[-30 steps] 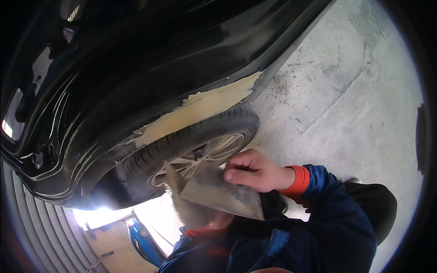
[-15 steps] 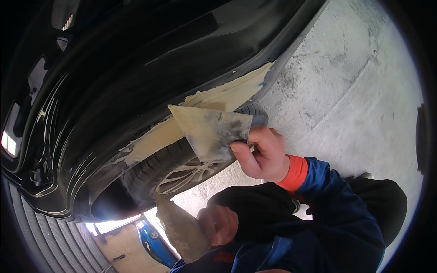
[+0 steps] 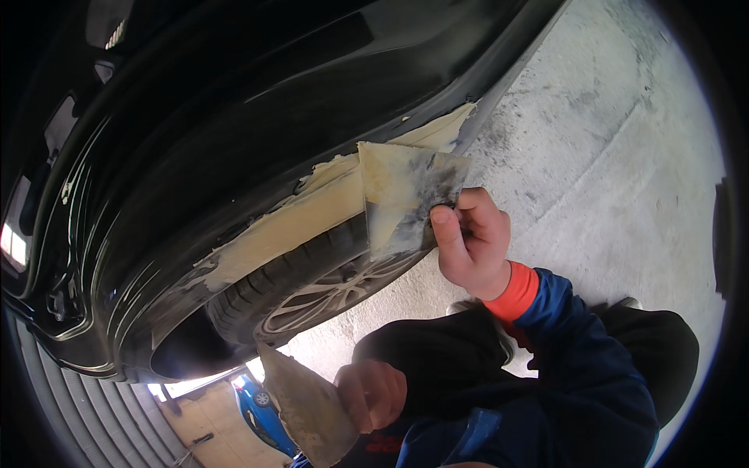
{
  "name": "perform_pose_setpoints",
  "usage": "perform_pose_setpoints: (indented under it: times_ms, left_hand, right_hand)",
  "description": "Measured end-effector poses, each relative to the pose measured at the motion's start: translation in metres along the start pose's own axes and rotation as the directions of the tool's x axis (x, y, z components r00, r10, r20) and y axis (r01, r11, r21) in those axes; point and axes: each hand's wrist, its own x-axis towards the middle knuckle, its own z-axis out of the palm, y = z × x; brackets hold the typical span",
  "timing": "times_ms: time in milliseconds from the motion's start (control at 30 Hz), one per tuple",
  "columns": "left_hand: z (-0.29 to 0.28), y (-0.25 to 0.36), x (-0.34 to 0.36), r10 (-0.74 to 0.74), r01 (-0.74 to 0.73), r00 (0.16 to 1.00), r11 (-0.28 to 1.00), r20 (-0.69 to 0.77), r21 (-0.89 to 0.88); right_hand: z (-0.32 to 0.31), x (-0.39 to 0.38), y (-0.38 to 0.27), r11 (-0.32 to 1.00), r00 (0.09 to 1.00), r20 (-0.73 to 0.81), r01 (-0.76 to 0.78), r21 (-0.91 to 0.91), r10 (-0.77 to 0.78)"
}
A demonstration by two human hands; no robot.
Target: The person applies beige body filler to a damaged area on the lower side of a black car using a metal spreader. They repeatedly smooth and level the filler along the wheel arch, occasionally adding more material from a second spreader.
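Note:
My right hand [image 3: 476, 238] pinches a thin, flat filler spreader [image 3: 402, 199] between thumb and fingers. Cream filler and dark smudges coat the spreader, whose far edge lies over the band of cream filler [image 3: 304, 214] along the black car's wheel arch. Whether that edge presses on the filler cannot be made out. Lower down, my left hand [image 3: 374, 394] grips a second flat plate [image 3: 308, 409] smeared with filler, held tilted below the wheel. Filler runs along the arch lip on both sides of the spreader, thick and ragged at its upper edge.
Close under the arch sits the tyre [image 3: 312, 265] with its spoked rim [image 3: 343, 292]. Black bodywork [image 3: 257, 125] fills the upper left. Pale, stained concrete floor [image 3: 593, 179] lies at right. A blue car [image 3: 261, 413] and a grey ribbed shutter [image 3: 86, 413] show at lower left.
My right hand has carried the spreader right and upward along the arch, uncovering a smoother stretch of filler behind it. The plate in my left hand has dropped slightly.

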Motion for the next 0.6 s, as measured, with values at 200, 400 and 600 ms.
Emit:
perform_pose_setpoints:
  times_ms: [200, 400, 600]
  left_hand:
    - [-0.003, -0.001, 0.006, -0.018, 0.018, 1.000, 1.000, 0.016, -0.015]
    - [-0.002, -0.003, 0.009, -0.031, 0.031, 0.999, 0.999, 0.025, -0.011]
    - [0.000, -0.005, 0.012, -0.044, 0.044, 0.998, 0.999, 0.034, -0.007]
  right_hand:
    - [-0.007, 0.002, 0.004, 0.999, 0.999, -0.011, -0.044, 0.017, 0.044]
    - [-0.015, 0.008, 0.018, 0.999, 0.998, -0.061, -0.025, 0.021, 0.026]
    - [-0.029, 0.017, 0.032, 0.998, 0.989, -0.131, -0.070, 0.005, 0.070]
